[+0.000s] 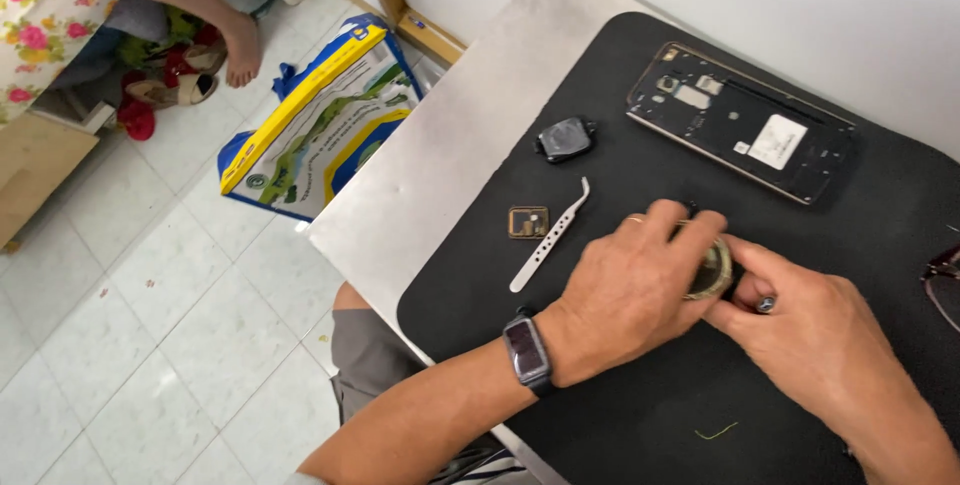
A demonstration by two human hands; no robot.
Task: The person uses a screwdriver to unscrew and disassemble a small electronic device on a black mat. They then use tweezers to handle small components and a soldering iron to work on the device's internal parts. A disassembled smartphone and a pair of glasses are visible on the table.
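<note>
From the head camera, both hands meet over the black mat [620, 415] that covers most of the metal surface [440, 175], toward the mat's near-right part. Between them sits a small round case [712, 273], pale and glassy with a brass-coloured rim, apparently turned so that its round face looks toward the left hand; how it is seated is hidden.

The left hand [625, 290], with a dark band watch on its wrist, comes in from the near edge and curls over the round case from the left, its fingers pressed together around the rim. The right hand [800, 330] comes from the right edge; its thumb and forefinger pinch the case's right side, and a ring shows on one finger. Both hands touch the case, so neither is nearer.

Left of the hands lie white tweezers [550, 235], their long axis running from near-left to far-right, with a small square frame [527, 222] just beside them. Farther off lie a dark square watch body [565, 139] and an opened phone chassis [740, 125] near the far-right corner. A green thread [716, 432] lies at the near edge.
</note>
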